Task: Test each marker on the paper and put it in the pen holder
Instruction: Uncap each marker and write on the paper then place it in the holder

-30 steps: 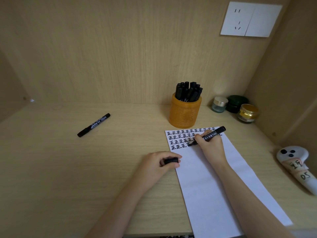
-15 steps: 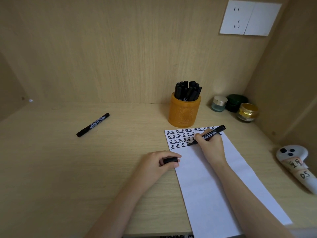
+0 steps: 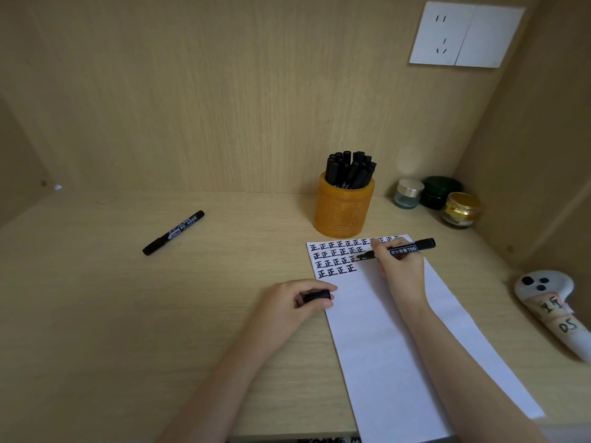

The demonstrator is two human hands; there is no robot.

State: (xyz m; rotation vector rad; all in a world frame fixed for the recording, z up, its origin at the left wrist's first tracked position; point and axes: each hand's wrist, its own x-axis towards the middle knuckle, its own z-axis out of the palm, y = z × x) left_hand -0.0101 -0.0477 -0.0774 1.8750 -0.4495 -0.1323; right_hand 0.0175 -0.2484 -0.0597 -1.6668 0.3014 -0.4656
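Note:
My right hand (image 3: 401, 271) grips an uncapped black marker (image 3: 407, 249) over the white paper (image 3: 393, 346), its tip just above the rows of black written characters (image 3: 339, 257) at the sheet's top. Between thumb and fingers, my left hand (image 3: 294, 303) pinches the marker's black cap (image 3: 316, 296) at the paper's left edge. The orange pen holder (image 3: 343, 212) stands just behind the paper, filled with several black markers (image 3: 350, 169). Another capped black marker (image 3: 174, 232) lies on the desk far to the left.
Three small jars (image 3: 436, 199) sit in the back right corner. A white controller (image 3: 550, 308) with taped labels lies at the right edge. Wooden walls close in the desk (image 3: 128, 314) behind and at both sides, and a wall socket (image 3: 465, 35) hangs upper right.
The marker's tip has lifted slightly up and right off the last written character. My left hand with the cap has stayed in place.

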